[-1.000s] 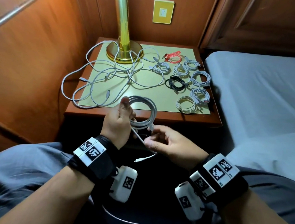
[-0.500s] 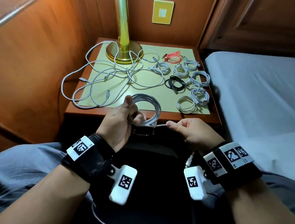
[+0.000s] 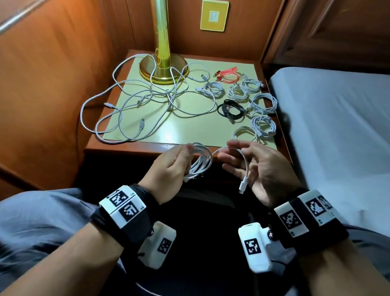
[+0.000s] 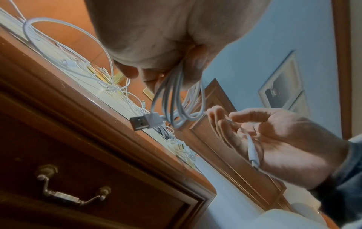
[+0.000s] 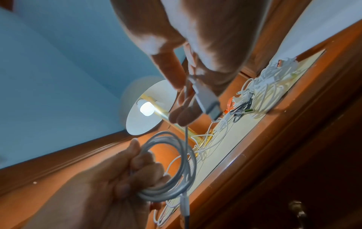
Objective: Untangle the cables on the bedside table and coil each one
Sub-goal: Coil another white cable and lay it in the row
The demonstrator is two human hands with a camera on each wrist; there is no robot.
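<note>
Left hand (image 3: 173, 167) grips a white coil (image 3: 201, 162) just off the table (image 3: 128, 148) front edge, fingers curled round the loops. Right hand (image 3: 260, 170) pinches the coil's free tail (image 3: 246, 166) near its plug, other fingers loosely spread. Judgement: wrap the tail snugly round the bundle, keeping the loops gripped so they don't spring open. Tangled cables (image 3: 146, 102) lie beside the lamp base (image 3: 162, 71).
</note>
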